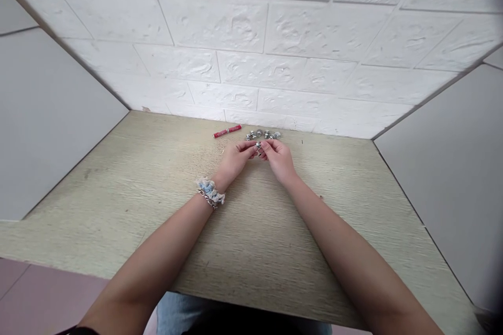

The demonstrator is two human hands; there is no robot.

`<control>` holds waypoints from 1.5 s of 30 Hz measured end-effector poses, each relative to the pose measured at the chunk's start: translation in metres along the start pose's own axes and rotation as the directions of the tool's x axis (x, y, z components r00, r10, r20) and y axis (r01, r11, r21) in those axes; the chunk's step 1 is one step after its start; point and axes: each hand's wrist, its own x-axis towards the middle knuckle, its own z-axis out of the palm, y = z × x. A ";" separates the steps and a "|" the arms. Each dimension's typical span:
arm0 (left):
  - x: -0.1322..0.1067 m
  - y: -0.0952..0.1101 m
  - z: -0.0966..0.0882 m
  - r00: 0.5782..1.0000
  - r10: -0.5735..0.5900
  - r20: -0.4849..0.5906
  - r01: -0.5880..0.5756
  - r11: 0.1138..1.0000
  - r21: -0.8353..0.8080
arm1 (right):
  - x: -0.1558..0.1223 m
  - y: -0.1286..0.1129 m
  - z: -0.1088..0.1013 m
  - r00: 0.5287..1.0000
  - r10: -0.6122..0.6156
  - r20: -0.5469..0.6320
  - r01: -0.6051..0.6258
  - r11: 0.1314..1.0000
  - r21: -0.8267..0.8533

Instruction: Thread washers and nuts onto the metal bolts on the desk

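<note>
Both hands meet over the table, just in front of a group of silver bolts and nuts. Between their fingertips is a small silver bolt, partly covered by the fingers. My left hand pinches it from the left with thumb and forefinger. From the right, the thumb and fingers of my right hand close on the same piece. Whether a nut sits on this bolt is too small to tell. A scrunchie and a chain bracelet circle my left wrist.
A red marker pen lies left of the metal pieces, near the white brick-patterned wall. The wooden tabletop has a grey panel on the left and another grey panel on the right. Its front edge is close to my body.
</note>
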 end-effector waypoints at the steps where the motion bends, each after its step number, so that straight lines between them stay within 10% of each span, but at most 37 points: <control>1: -0.001 0.001 0.000 0.999 0.030 -0.012 -0.029 0.996 0.081 | 0.000 0.000 0.000 1.000 0.007 -0.004 -0.007 1.000 0.003; 9: -0.007 0.002 0.003 0.983 0.177 -0.050 -0.152 0.932 0.328 | -0.006 0.000 0.006 1.000 -0.005 -0.019 0.003 0.992 -0.129; 20: -0.003 0.008 0.001 1.000 -0.001 -0.024 0.000 0.999 -0.044 | 0.001 -0.001 -0.008 0.965 0.034 0.258 -0.028 0.999 -0.026; 45: -0.007 0.011 0.006 0.991 -0.005 0.136 0.017 0.996 -0.090 | 0.005 -0.005 -0.004 0.961 0.250 0.114 -0.248 0.968 -0.034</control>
